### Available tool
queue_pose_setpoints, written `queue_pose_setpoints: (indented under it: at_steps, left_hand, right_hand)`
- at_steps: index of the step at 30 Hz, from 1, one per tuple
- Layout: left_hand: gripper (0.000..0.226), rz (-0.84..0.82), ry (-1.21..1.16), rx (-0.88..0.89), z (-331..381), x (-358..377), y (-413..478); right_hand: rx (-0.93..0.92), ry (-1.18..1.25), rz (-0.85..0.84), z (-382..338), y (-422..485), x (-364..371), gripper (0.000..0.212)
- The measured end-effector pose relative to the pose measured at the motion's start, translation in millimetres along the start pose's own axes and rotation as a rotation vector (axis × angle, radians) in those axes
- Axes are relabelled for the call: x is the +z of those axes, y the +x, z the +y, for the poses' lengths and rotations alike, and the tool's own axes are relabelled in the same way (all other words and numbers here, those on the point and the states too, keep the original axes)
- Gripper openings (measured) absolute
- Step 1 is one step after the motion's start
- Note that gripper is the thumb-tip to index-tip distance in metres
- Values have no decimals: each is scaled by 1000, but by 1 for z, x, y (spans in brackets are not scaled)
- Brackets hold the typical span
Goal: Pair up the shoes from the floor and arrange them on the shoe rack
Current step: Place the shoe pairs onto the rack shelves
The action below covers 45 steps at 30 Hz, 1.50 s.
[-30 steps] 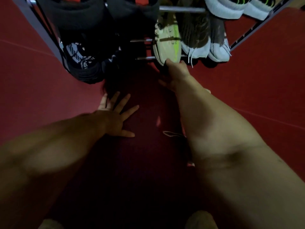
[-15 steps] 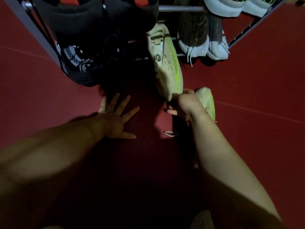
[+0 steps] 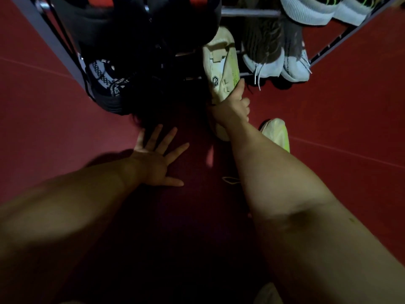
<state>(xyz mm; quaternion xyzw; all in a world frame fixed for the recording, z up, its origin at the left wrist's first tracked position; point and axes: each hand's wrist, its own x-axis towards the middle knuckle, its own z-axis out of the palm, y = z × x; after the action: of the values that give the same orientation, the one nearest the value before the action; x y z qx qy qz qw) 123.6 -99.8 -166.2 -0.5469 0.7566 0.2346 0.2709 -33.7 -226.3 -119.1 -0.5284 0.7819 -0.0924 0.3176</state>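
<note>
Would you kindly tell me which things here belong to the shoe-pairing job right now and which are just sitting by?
In the job: right hand gripping the cream-and-lime shoe; the matching shoe on the floor; the shoe rack.
Sitting by: grey knit pair and black patterned shoe, both at the rack; left hand flat on the floor.

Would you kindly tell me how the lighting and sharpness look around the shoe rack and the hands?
Head view: dim overall; the shoe rack is nearly black at left; the pale shoe in the right hand is readable; the forearms look soft.
</note>
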Motion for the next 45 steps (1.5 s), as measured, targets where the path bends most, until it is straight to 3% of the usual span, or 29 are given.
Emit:
queue_pose_setpoints:
  at_steps: [3,7,12,15,17,19,21,23,26,29,32,35,40,45]
  left_hand:
    - [97,-1,-10,16,0,-1,0]
    - [99,3,-30,25,-1,-2,-1]
    - [100,114,62,23,-9,3,-11]
    - [110,321,-154,5,-23,8,-25]
    - [101,342,-270,-46,-22,7,-32]
    - [91,298,-332,-88,-9,1,-34]
    - [98,400,-387,-35,9,-7,-29]
    - [113,459,-399,63,28,-17,-22]
    - [116,349,-382,98,58,-34,-9]
    - [116,266,-348,95,79,-47,3]
    - [96,234,-348,64,84,-45,9]
    - [86,312,-272,58,91,-42,0]
    - [97,313,-331,-58,106,-24,-16]
    - [102,285,-428,-62,99,-25,-15]
  right_hand:
    - [-70,-67,-32,12,-2,-13,105]
    - [-215,-366,-85,44,-9,-37,112]
    - [-492,-735,-171,74,-13,-84,105]
    - [-675,-891,-321,83,-18,-106,95]
    - [-822,-927,-345,84,-22,-108,86]
    - [-919,-944,-264,83,-27,-104,84]
    - [-827,-936,-180,83,-33,-99,88]
    - [-519,-810,-96,83,-43,-96,88]
    - [68,-375,25,96,-64,-99,84]
    - [398,-81,-50,132,-97,-83,91]
    - [404,48,-67,159,-126,-47,107]
    - [236,-34,88,168,-132,-30,95]
    - [-92,-28,146,180,-129,-32,89]
    - [-57,-98,121,181,-128,-32,96]
